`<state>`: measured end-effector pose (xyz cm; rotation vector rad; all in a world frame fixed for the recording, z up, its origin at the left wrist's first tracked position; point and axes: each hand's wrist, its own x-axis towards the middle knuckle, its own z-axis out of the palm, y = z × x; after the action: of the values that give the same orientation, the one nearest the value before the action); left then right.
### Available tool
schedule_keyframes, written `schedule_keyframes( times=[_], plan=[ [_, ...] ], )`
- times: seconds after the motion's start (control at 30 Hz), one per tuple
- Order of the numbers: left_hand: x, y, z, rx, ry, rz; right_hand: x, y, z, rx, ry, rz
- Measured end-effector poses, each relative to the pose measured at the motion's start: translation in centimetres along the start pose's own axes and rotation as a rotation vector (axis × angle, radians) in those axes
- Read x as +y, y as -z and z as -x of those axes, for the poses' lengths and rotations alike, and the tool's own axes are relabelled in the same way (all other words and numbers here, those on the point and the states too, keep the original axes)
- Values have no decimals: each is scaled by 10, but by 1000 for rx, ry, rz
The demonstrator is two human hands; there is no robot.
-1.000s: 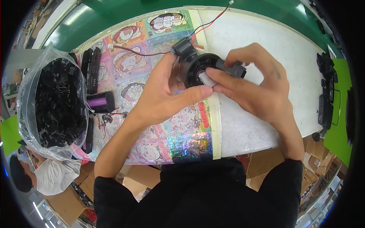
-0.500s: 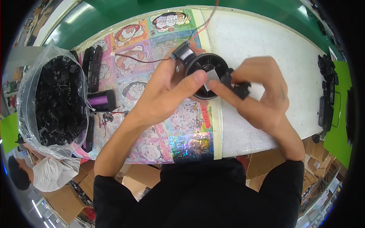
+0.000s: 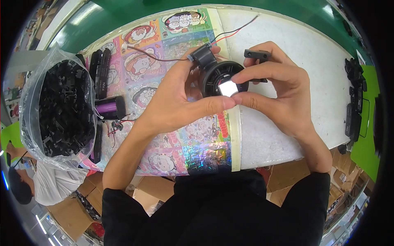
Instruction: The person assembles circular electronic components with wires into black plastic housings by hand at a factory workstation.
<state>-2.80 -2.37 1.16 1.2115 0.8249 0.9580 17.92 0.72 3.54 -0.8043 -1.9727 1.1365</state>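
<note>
My left hand [image 3: 174, 100] is wrapped round a black round housing [image 3: 211, 78], its open ribbed side facing up. A black cylindrical part [image 3: 204, 56] juts from the housing's far side, with a brown lead [image 3: 154, 58] and a red-and-black wire pair [image 3: 236, 33] trailing from it. Over the housing's middle lies a small square plate [image 3: 228, 87], bright and shiny. My right hand [image 3: 287, 92] pinches that plate at its right edge between thumb and forefinger; the left thumb touches its near edge. A small black bracket [image 3: 257, 54] sticks out from the right hand's other fingers.
A clear plastic bag [image 3: 30, 106] full of black parts stands at the left. Beside it lie black strips [image 3: 100, 74], a purple battery cell [image 3: 107, 108] and a small wired part [image 3: 117, 126]. More black parts [image 3: 355, 94] line the table's right edge.
My right hand has turned, raising the black bracket away from the housing, and its fingertips have closed on the plate. The plate now catches bright light. The wire pair has swung rightward.
</note>
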Motion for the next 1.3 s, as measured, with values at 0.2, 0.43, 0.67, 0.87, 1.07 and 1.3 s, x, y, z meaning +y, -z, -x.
schedule_keyframes(
  times=[0.2, 0.43, 0.67, 0.87, 1.07, 1.3],
  plan=[
    [9, -9, 4, 105, 91, 78, -4, -1, 4, 14, 154, 392],
    [-4, -4, 7, -6, -73, -205, -12, 3, 2, -34, 216, 460],
    [-3, -2, 7, -12, -73, -271, -9, 1, 5, -15, 101, 280],
    [0, -4, 4, 25, -24, -36, -5, 2, 4, 25, 21, 98],
    [7, -10, 8, 129, 83, 57, -1, 8, 1, 85, 92, -86],
    [-3, -8, 4, 102, -94, -65, -7, 21, -3, -71, 256, 264]
  ],
)
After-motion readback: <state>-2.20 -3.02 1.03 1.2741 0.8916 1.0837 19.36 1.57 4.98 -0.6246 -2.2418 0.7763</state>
